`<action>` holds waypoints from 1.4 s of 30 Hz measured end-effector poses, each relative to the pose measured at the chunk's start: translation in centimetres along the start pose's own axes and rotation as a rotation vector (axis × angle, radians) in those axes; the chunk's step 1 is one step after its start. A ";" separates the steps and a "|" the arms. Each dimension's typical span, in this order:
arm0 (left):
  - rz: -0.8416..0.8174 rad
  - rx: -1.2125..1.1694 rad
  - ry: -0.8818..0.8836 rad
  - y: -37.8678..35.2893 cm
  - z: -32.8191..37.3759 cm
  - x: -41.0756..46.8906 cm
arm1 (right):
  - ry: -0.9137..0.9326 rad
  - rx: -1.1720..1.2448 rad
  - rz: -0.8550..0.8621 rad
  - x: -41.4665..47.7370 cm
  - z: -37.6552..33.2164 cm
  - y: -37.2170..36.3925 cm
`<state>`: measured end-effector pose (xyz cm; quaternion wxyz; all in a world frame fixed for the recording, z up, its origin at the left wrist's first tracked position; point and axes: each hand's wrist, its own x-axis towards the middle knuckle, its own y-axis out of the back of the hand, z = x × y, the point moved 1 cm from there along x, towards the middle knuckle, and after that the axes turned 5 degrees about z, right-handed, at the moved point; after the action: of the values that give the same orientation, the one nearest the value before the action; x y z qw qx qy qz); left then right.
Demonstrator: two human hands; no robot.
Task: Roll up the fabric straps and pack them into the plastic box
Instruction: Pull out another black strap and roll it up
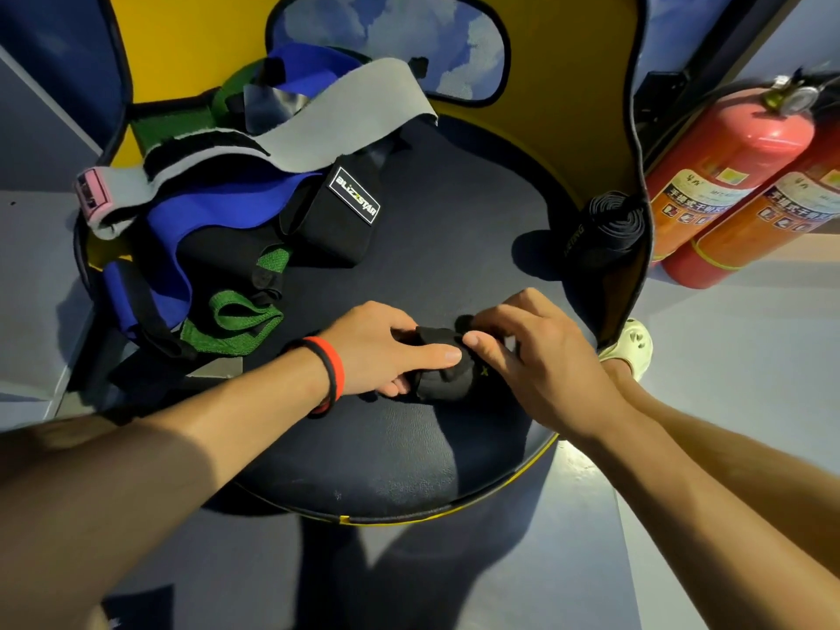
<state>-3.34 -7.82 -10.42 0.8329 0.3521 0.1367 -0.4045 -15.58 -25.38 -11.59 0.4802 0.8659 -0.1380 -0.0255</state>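
head view: the left thumb (438,356) lies flat on top of a small black strap roll (443,384). the other left fingers curl in under it, so the left hand (377,343) holds the roll from the left side. the right thumb (482,345) presses on the roll's top edge and the right fingers bend over its far side, so the right hand (541,356) grips it too. the 2 thumbs almost touch. the roll has a tiny yellow-green mark on it. it rests on the black seat (409,470), near the front and a bit right of the middle. a red and black wristband (329,375) sits on the left wrist. loose straps lie in a heap on the left and back of the seat. a green strap (241,316) is the one nearest the left hand. a blue strap (204,206) lies behind it, and a grey strap (336,111) runs across the top of the heap. a black band (350,206) with a white label lies at the heap's right side. another rolled black strap (609,225) stands at the seat's right rim, well apart from the hands. past that rim, 2 red fire extinguishers (727,175) lean on the floor. a pale shoe (632,347) shows just beside the seat, near the right hand.
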 end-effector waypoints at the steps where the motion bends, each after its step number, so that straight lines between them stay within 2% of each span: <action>1: 0.059 0.042 -0.013 0.0 0.0 0.2 | 0.048 -0.022 0.046 0.0 -0.4 0.2; 3: 0.199 0.122 -0.072 0.3 -0.1 0.4 | 0.125 -0.081 0.053 -0.4 -1.2 0.7; 5: 0.290 0.161 -0.170 0.1 -0.2 0.7 | 0.133 -0.175 -0.039 -1.2 -1.5 0.9; 7: 0.358 0.168 -0.289 -0.4 -0.2 0.8 | 0.124 -0.281 -0.097 -1.6 -1.3 0.6; 10: 0.382 0.112 -0.466 -1.3 -0.3 0.8 | 0.107 -0.328 -0.079 -1.3 -1.1 -0.6; 13: 0.463 0.298 -0.640 -2.2 -0.5 0.2 | 0.118 -0.323 -0.058 -1.1 -1.0 -1.2; 15: 0.536 0.397 -0.689 -2.8 -0.7 0.0 | 0.106 -0.324 -0.065 -1.1 -0.9 -1.4; 20: 0.544 0.425 -0.658 -2.9 -0.9 0.8 | 0.103 -0.311 -0.059 -0.7 -0.4 -1.9; 23: 0.482 0.433 -0.643 -2.2 -0.3 0.8 | 0.093 -0.270 -0.055 -0.4 -0.3 -1.7; 29: 0.223 0.547 -0.578 0.2 0.5 -0.1 | 0.000 0.133 -0.174 -0.2 -1.0 0.4; 32: 0.226 0.518 -0.513 0.5 0.7 -0.9 | 0.019 0.163 -0.139 -0.5 -1.5 1.6; 38: 0.304 0.467 -0.518 -1.6 1.6 -0.9 | 0.103 0.116 -0.013 -1.1 -1.7 2.7; 42: 0.317 0.210 -0.435 -3.4 2.4 0.2 | 0.077 0.123 0.018 -1.5 -1.1 4.3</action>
<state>-5.99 -11.07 -10.43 0.8545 0.3583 -0.1447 -0.3472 -17.74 -26.28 -7.53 0.4312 0.8928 -0.1285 0.0208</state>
